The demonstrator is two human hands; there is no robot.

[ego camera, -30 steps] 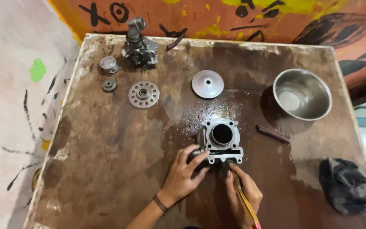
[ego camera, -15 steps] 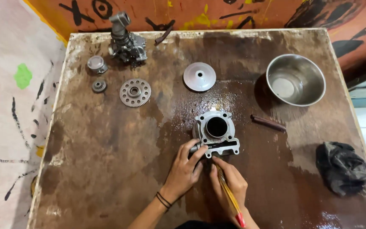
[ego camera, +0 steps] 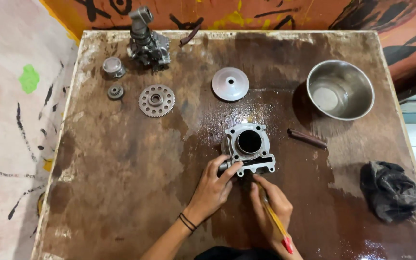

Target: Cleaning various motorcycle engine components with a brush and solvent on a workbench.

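Note:
A grey metal engine cylinder block (ego camera: 249, 144) with a round bore stands upright near the middle of a worn brown wooden table (ego camera: 121, 168). My left hand (ego camera: 214, 187) grips its near left corner with thumb and fingers. My right hand (ego camera: 271, 207) sits just below the block and holds a thin yellow tool with a red end (ego camera: 276, 222), its tip pointing at the block's near edge. The tip itself is hidden behind my fingers.
A steel bowl (ego camera: 340, 89) stands at the far right, a dark rod (ego camera: 307, 138) below it, a black rag (ego camera: 391, 190) near the right edge. A round metal disc (ego camera: 230, 84), a toothed gear (ego camera: 156, 100), two small parts (ego camera: 114, 67) and an engine casting (ego camera: 146, 41) lie at the back left.
The view has shifted so the table sits lower and closer in frame. Both hands stay on the cylinder block, with the right hand edging closer to its near edge.

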